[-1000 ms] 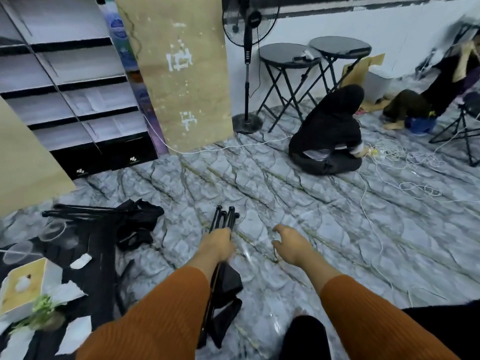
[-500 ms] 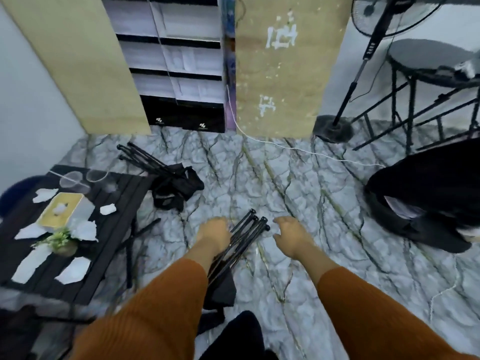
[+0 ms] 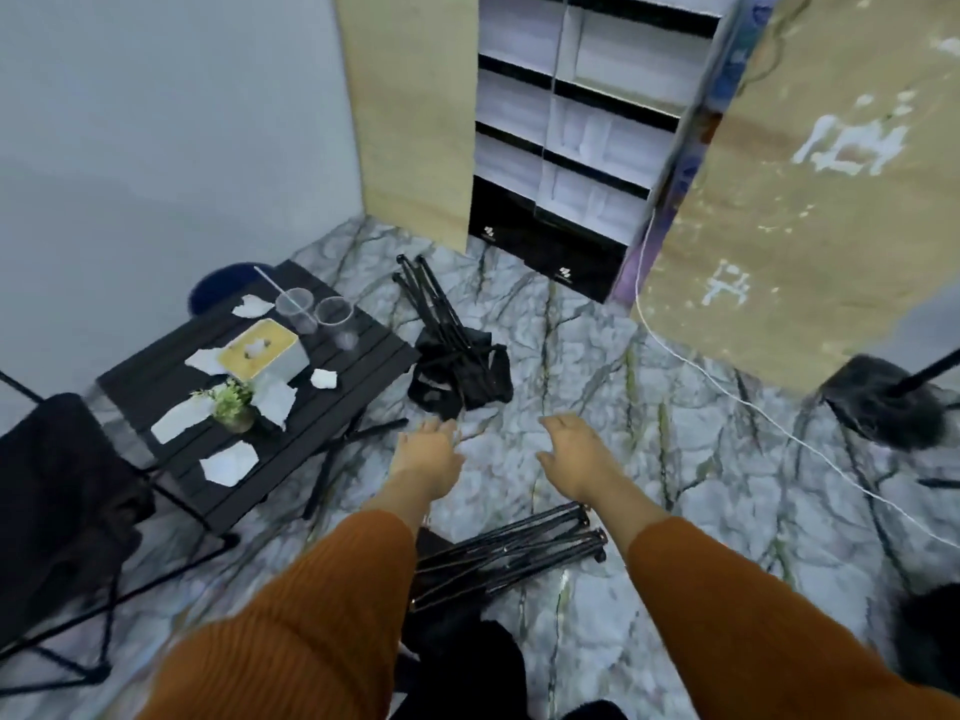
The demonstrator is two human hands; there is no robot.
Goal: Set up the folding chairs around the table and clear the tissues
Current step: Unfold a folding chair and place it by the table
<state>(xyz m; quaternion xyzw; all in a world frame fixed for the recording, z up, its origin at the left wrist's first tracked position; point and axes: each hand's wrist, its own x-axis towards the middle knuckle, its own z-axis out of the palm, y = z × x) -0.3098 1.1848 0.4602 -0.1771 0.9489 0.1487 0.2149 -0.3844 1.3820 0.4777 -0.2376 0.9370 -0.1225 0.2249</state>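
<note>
Now both arms in orange ribbed sleeves reach forward over the grey marble-patterned floor [image 3: 571,350]. The left grip [image 3: 428,449] and the right grip [image 3: 576,449] are slack, fingers loosely spread, and neither has hold of anything. Under the forearms a folded black metal-framed chair [image 3: 519,553] lies flat on the floor, apart from both grips. A second folded black chair with bunched fabric [image 3: 452,356] lies further ahead, just beside the low black slatted worktop [image 3: 374,350]. On that worktop lie scattered white crumpled tissues [image 3: 228,462] around a yellow-topped tissue box [image 3: 258,350], a small potted green plant [image 3: 231,407] and two clear plastic cups [image 3: 296,309]. An unfolded black fabric chair [image 3: 57,485] stands at the worktop's left end.
</note>
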